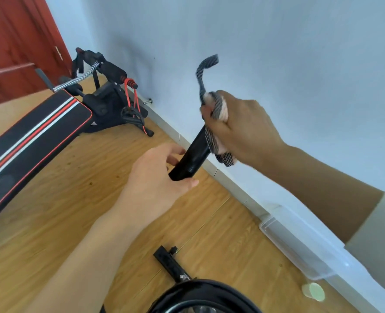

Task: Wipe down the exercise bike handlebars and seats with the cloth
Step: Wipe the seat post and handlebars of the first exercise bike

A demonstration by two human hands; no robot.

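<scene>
While my right hand (239, 123) is clenched around the cloth (214, 123), bunching it over the upper end of a black handlebar grip (191, 157), my left hand (155, 177) cups the lower end of that same grip, fingers curled loosely round it with the thumb beneath; I judge this a light steadying hold, not a tight one. The grip rises at a slant in the middle of the view, between my two hands, in front of a pale blue wall (277, 41).

The cloth is a thin checked rag with a pink patch, soft and limp: one tail flicks up above my fist and another hangs below it. It will follow any shape I squeeze it round, so I would hold it wadded in the palm and let it wrap the bar. The grip looks like smooth, slightly shiny padding over a stiff tube; I expect it to give a little under pressure and slide easily under cloth, so bracing the free end makes sense.

Much is hidden. The top of the grip is buried under cloth and fingers. The bike's seat is not in view, and only a dark curved housing (200, 294) and a black bracket (169, 260) show at the bottom edge. A striped bench (33, 132) lies on the wooden floor (74, 199) to the left, cut off by the frame. The flying cloth tail is blurred.
</scene>
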